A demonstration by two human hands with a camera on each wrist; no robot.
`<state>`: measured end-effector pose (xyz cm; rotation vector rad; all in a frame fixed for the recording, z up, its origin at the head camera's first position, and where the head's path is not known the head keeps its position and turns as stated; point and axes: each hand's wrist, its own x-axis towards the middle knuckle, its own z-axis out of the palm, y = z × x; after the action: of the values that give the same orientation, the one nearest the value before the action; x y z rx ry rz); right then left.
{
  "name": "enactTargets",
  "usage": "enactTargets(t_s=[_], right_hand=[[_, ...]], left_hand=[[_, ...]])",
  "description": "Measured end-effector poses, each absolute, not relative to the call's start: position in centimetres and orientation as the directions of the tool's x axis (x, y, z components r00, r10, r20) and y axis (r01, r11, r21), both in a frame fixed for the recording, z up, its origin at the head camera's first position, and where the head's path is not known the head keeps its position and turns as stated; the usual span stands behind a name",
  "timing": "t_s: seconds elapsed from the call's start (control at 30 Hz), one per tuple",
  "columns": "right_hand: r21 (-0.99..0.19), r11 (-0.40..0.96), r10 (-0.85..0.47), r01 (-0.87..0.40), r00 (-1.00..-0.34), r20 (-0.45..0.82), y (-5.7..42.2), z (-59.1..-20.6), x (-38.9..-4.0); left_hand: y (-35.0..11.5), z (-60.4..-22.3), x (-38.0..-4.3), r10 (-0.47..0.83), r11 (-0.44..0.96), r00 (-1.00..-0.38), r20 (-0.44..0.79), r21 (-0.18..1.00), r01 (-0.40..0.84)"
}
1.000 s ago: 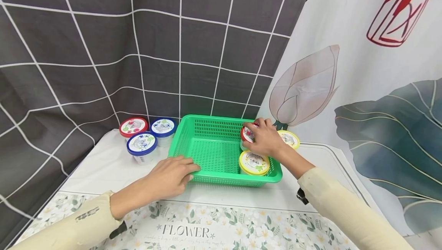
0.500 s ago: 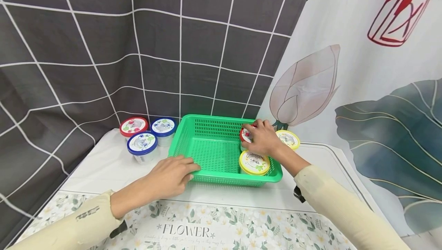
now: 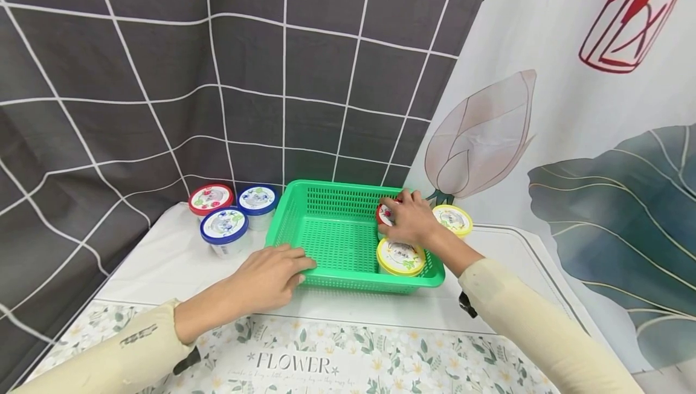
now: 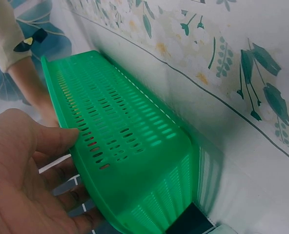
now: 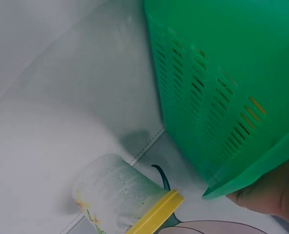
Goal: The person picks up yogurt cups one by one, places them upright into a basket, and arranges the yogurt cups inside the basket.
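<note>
A round, translucent plastic tub with a red lid [image 3: 385,216] is inside the basket, at its far right corner. The person's right hand [image 3: 415,219] reaches over it from above and to the right, fingers and thumb bent around the lid and clamped on it; the hand covers much of the tub, and whether its base touches the basket floor cannot be told.

The basket is a rectangular, bright green plastic one with slotted walls [image 3: 339,278]. The left hand [image 3: 272,276] grips its rim near the near left corner, the thumb against the outer wall and the fingers over the rim.

Just nearer than the held tub, at the right end of the basket, stands a tub with a yellow lid [image 3: 401,256]. Outside, beyond the right wall, a second yellow-lidded tub [image 3: 454,220] stands upright on the table.

Left of the basket, three tubs stand close together: a red-lidded one [image 3: 211,199] at the far left, a blue-lidded one [image 3: 257,200] beside it on the right, and another blue-lidded one [image 3: 224,226] nearer.

The white table [image 3: 457,306] has a floral-printed near part lettered "FLOWER". Behind hang a dark grey cloth with a white grid [image 3: 337,80] and, to the right, a white cloth with a pink lotus bud [image 3: 478,140].
</note>
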<state>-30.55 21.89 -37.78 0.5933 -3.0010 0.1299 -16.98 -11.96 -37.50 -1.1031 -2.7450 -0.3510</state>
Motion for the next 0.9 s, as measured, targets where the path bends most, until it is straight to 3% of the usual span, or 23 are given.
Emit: enactTargets(t_s=[0.9], right_hand=[[-0.026,0.929,-0.366,-0.368,-0.928,0.063,21.49,-37.55,-29.78]], left_hand=[[-11.9,-37.77,-17.04,0.659,0.699,-0.71,0.249,0.146,0.7]])
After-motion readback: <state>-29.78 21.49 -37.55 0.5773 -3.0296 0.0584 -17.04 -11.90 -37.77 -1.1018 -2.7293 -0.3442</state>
